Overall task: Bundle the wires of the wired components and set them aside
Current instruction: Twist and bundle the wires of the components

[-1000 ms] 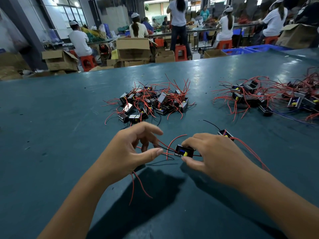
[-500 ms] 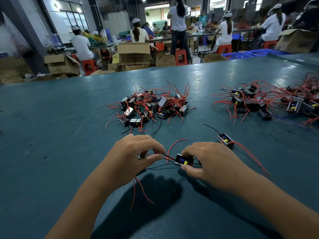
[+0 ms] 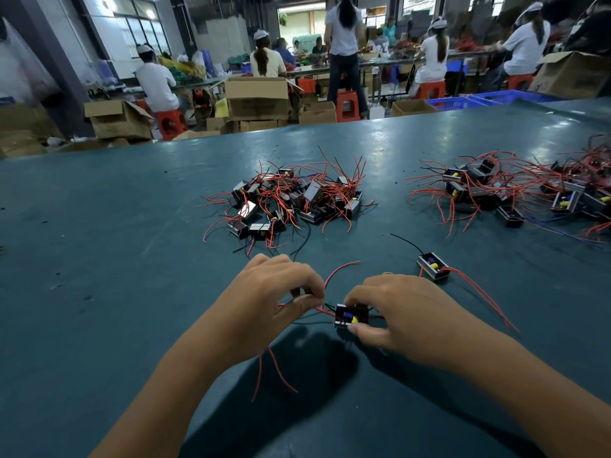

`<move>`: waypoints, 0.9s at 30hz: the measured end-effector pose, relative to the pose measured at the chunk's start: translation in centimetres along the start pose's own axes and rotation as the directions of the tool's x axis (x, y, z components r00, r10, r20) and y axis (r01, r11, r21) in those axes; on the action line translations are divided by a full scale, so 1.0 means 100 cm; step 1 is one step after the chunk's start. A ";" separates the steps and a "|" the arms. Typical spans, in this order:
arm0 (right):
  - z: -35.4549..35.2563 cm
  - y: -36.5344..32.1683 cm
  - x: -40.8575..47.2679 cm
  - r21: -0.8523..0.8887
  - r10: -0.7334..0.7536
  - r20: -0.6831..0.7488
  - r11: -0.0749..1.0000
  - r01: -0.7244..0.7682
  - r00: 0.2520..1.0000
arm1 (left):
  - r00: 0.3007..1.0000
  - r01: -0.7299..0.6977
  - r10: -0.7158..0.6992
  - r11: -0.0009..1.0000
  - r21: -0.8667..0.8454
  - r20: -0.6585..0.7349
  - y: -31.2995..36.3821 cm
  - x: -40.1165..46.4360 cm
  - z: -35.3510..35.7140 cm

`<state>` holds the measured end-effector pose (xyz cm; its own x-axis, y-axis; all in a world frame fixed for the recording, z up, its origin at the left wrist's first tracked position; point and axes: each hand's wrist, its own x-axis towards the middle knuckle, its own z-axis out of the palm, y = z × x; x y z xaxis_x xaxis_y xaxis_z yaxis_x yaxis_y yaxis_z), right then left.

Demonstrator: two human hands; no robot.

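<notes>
Right hand (image 3: 401,314) pinches a small black component (image 3: 351,316); left hand (image 3: 274,292) pinches its red wires (image 3: 337,271).

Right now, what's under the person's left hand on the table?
Red wires trail out from under the left hand, which pinches them beside the small black part that the right hand holds. How the wires lie beneath the palm is covered.

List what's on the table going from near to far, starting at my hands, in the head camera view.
Component held in the hands → lone component → middle pile of components → cardboard boxes beyond the table's far edge.
</notes>
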<state>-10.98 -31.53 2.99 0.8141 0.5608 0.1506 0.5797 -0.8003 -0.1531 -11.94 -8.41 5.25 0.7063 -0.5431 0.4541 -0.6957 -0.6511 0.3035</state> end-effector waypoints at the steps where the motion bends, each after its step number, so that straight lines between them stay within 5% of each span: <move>1: 0.000 0.001 0.000 -0.003 -0.008 0.004 1.000 0.008 1.000 | 1.000 0.018 -0.018 1.000 -0.020 -0.005 0.001 -0.001 0.001; 9: -0.002 0.005 0.001 0.037 -0.070 0.043 0.997 0.069 0.997 | 0.992 0.122 -0.118 0.980 -0.155 0.039 -0.003 -0.002 0.007; 11: -0.002 0.002 0.001 0.266 -0.047 -0.061 0.962 0.062 0.997 | 0.990 0.139 -0.132 0.964 -0.225 0.049 -0.003 -0.001 0.008; 15: 0.007 -0.015 0.002 0.722 0.040 -0.127 0.688 0.065 0.991 | 0.982 0.191 -0.181 0.925 -0.329 0.059 -0.004 -0.001 0.010; 23: 0.018 -0.019 0.008 0.767 0.170 -0.145 0.641 0.002 0.975 | 0.962 0.268 -0.235 0.902 -0.338 0.137 -0.017 -0.003 0.005; 27: 0.016 -0.022 0.007 0.733 0.252 -0.170 0.678 -0.048 0.953 | 0.954 0.286 -0.299 0.914 -0.288 -0.001 -0.028 -0.004 -0.003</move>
<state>-11.64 -29.10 1.88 0.9158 0.2963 0.2712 0.3791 -0.4144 -0.8274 -10.30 -6.20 4.44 0.8819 -0.3231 0.3434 -0.4715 -0.5976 0.6485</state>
